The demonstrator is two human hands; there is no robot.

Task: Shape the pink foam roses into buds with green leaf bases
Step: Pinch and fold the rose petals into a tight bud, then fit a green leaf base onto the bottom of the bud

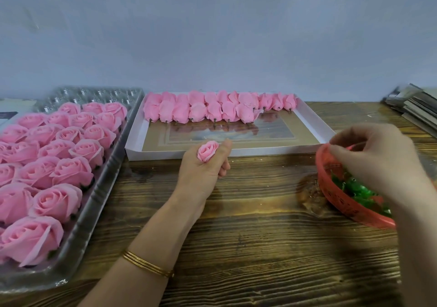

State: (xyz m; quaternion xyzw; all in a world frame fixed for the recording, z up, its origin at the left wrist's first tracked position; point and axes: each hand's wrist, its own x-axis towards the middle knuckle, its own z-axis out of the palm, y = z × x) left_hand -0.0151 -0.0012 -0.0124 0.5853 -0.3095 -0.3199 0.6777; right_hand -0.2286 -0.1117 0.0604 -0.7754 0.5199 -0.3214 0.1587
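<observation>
The left hand is gripping a pink rose above the table, forearm stretched forward. The right hand is hanging bent-fingered over the red basket of green leaf bases, grip unclear.

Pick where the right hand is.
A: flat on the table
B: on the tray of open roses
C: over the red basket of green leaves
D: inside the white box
C: the right hand hangs over the red basket, above its green leaves.
</observation>
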